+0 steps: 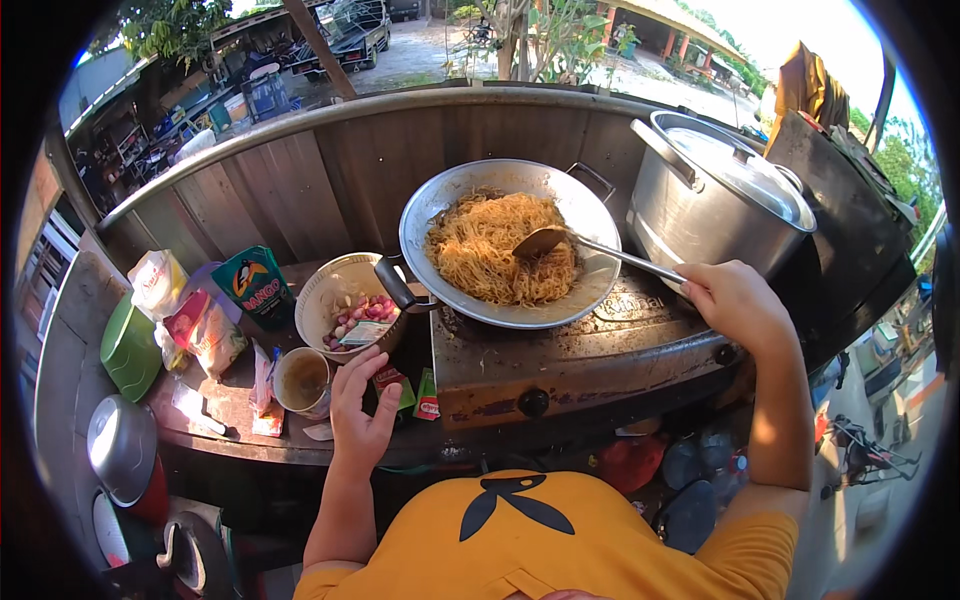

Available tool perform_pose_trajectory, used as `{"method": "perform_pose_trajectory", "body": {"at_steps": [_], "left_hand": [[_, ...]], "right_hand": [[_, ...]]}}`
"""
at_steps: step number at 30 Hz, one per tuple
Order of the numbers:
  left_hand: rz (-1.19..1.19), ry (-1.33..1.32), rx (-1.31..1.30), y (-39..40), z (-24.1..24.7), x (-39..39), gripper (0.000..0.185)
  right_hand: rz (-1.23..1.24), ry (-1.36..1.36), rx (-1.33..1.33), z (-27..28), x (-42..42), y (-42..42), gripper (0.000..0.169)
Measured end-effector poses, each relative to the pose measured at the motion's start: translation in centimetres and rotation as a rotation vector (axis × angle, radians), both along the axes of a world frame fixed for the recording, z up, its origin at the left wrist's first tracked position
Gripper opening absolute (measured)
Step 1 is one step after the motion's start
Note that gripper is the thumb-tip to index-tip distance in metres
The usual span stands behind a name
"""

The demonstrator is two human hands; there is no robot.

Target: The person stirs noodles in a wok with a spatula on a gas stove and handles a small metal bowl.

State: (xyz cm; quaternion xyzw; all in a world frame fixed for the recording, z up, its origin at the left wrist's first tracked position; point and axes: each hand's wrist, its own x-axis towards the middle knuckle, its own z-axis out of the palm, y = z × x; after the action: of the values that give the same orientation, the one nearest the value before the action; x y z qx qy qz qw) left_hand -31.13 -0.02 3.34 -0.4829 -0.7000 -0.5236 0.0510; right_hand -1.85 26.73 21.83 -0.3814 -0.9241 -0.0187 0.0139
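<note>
My right hand (739,304) grips the handle of a metal spatula (630,259). Its blade rests on a mound of brown fried noodles (495,247) in a wide metal wok (592,217). The wok sits on a worn gas stove (487,375), with one dark handle at the lower left and another at the upper right. My left hand (365,409) holds nothing, its fingers apart, beside a cup (301,381) of brownish liquid. Just beyond it stands a pale basket (311,304) with shallots and a small packet inside.
A large lidded steel pot (709,202) stands right of the wok. At left are a green Bango pouch (255,285), plastic bags of ingredients (206,334), and a green container (127,349). Seasoning sachets (426,396) lie by the stove. A wooden wall (360,150) runs behind.
</note>
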Motion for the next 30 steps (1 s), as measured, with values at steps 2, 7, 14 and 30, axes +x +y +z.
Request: {"method": "perform_pose_trajectory", "body": {"at_steps": [2,7,14,30], "left_hand": [[0.001,-0.040,-0.020,-0.7,-0.7,0.2,0.032],[-0.034,-0.083,-0.079,-1.5,-1.6,1.1,0.032],[0.049,-0.124,-0.069,-4.6,-3.2,0.4,0.029],[-0.017,-0.161,0.000,-5.2,-3.3,0.3,0.026]], "right_hand": [[0.031,0.143,0.077,-0.6,-1.0,0.2,0.026],[0.032,0.044,0.023,-3.7,-4.0,-0.4,0.025],[0.024,-0.089,0.020,-0.3,-0.2,-3.7,0.022],[-0.275,-0.329,0.192,1.6,-8.6,6.7,0.025]]}}
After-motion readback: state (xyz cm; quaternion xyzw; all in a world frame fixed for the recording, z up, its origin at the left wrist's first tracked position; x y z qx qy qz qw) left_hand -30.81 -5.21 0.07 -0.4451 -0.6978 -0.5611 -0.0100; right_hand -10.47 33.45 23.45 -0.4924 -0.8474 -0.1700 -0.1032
